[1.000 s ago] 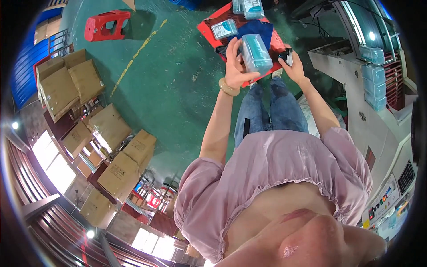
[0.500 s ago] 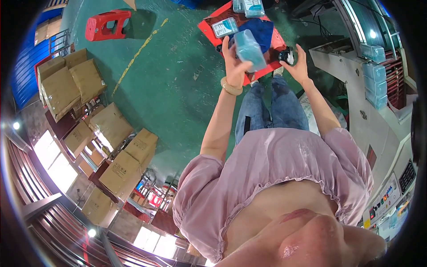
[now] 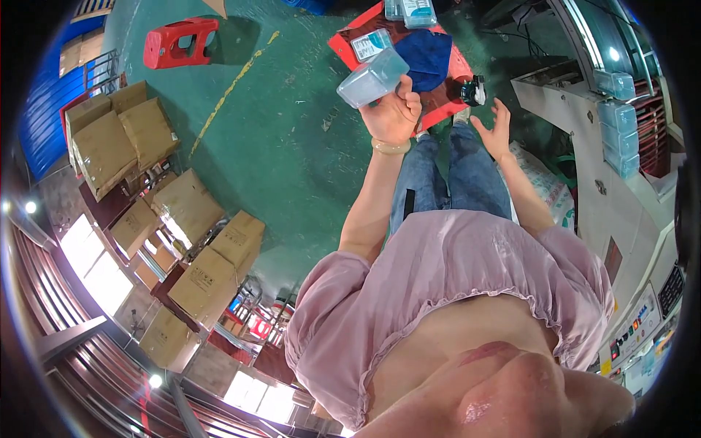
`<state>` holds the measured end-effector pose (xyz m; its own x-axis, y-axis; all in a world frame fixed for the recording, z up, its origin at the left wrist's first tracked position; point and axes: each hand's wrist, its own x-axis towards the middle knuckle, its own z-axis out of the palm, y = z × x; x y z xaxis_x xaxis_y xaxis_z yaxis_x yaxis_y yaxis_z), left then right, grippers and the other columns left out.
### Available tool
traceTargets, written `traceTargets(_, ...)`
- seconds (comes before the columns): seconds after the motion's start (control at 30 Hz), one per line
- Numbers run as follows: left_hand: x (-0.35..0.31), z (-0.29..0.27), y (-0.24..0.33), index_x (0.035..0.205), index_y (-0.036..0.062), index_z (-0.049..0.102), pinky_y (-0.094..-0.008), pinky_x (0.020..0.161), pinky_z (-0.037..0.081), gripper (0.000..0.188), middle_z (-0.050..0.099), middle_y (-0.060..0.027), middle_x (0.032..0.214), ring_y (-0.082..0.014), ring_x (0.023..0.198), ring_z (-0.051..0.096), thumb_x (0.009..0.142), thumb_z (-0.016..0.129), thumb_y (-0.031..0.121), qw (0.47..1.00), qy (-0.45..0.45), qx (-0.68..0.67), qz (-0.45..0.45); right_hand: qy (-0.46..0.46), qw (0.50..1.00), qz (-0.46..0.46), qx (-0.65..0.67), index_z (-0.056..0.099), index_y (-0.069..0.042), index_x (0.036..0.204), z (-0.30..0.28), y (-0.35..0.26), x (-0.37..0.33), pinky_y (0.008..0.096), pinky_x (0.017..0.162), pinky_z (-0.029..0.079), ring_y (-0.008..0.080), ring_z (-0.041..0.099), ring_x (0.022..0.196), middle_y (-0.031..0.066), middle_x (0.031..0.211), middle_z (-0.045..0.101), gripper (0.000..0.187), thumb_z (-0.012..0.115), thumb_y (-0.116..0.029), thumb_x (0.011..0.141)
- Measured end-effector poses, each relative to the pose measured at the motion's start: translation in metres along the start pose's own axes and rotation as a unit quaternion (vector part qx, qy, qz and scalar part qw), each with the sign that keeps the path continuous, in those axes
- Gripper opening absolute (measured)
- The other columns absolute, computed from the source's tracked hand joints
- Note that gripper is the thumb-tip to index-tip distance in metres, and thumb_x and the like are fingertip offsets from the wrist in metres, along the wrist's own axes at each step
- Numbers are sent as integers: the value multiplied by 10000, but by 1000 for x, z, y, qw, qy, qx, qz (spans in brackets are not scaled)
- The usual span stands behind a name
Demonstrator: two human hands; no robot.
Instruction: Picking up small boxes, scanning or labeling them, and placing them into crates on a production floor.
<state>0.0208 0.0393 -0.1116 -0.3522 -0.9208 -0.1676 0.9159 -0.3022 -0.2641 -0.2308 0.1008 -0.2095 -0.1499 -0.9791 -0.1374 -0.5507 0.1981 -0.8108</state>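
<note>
My left hand (image 3: 394,120) is closed around a translucent pale-blue plastic box (image 3: 372,79), holding it tilted above the left edge of a red table (image 3: 442,115). My right hand (image 3: 495,134) has its fingers apart and holds nothing. It is nearest to a small black-and-white object (image 3: 473,90) at the table's right corner, without touching it; its kind is unclear. A dark blue cloth (image 3: 427,60) lies on the table. Beside it rests a clear box with a white and teal label (image 3: 371,45), partly behind the held box.
More labelled boxes (image 3: 418,13) sit at the table's far end. On the right, similar pale-blue boxes (image 3: 619,131) line a white machine (image 3: 558,109). A red stool (image 3: 181,44) stands on the green floor at far left, beyond stacked cartons (image 3: 109,142).
My left hand has swung the box left and turned it from upright to slanting. My right hand has drawn back from the black-and-white object, toward my body.
</note>
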Motion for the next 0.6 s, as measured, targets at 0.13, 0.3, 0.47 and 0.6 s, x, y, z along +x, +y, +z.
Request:
traceTargets(0.13, -1, -4, -1, 1166, -41, 533, -346, 811, 459, 635, 531, -100, 1209, -243, 929, 537, 796, 593, 472, 998, -33, -46, -8, 3, 1000, -2, 17, 343, -24, 1344, 1, -2, 2, 379, 912, 428, 290, 493, 1109, 163, 1269, 396, 779, 776, -241, 733)
traceTargets(0.3, 1, -3, 0, 1135, -29, 531, -346, 820, 457, 593, 530, -111, 1186, -236, 929, 532, 771, 641, 426, 998, -29, -59, -2, 3, 1000, 20, 15, 348, -24, 1334, -12, 0, -11, 374, 896, 435, 277, 504, 1090, 153, 1252, 408, 756, 768, -215, 736)
traceTargets(0.47, 6, 16, -8, 1192, -6, 459, -383, 884, 435, 644, 480, -165, 1240, -274, 983, 510, 757, 663, 422, 995, -10, -102, 20, 123, 990, 34, 53, 401, -36, 1300, -34, -6, -23, 350, 875, 442, 247, 524, 1077, 128, 1218, 447, 620, 720, -178, 788)
traceTargets(0.6, 5, 51, -24, 1268, 28, 377, -468, 964, 371, 802, 421, -222, 1297, -359, 1099, 460, 719, 648, 546, 989, 116, -69, 56, 36, 993, -104, 42, 428, -35, 1296, -69, -78, 6, 331, 953, 405, 227, 503, 1158, 111, 1322, 438, 566, 691, -105, 799)
